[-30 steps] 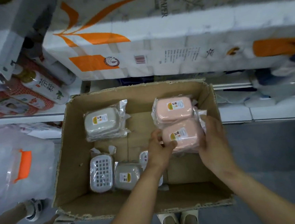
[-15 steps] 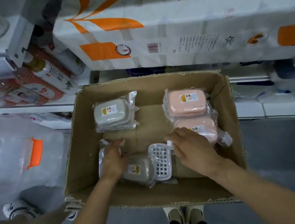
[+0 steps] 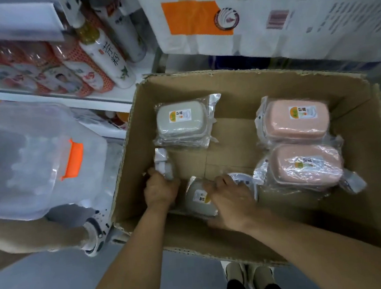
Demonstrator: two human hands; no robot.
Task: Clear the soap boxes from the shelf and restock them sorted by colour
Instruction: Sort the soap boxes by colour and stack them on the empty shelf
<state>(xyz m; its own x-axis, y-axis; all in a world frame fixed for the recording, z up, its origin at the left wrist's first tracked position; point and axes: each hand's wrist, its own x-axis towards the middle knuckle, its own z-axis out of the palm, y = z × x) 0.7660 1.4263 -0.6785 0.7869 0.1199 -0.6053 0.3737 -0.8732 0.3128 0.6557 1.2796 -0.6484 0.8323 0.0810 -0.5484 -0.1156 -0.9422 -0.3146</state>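
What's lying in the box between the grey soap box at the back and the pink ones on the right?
Nothing: the head view shows only bare cardboard floor between the grey soap box and the two pink soap boxes.

An open cardboard box [image 3: 366,142] carries the wrapped soap boxes: a grey one [image 3: 181,121] at back left; two pink ones [image 3: 296,119] touching along the right side; another grey one [image 3: 200,196] near the front.

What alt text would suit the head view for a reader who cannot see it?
Both hands reach into a cardboard box: the left hand grips a wrapped grey soap box, the right hand rests on another grey soap box. One more grey box and two pink soap boxes lie farther back.
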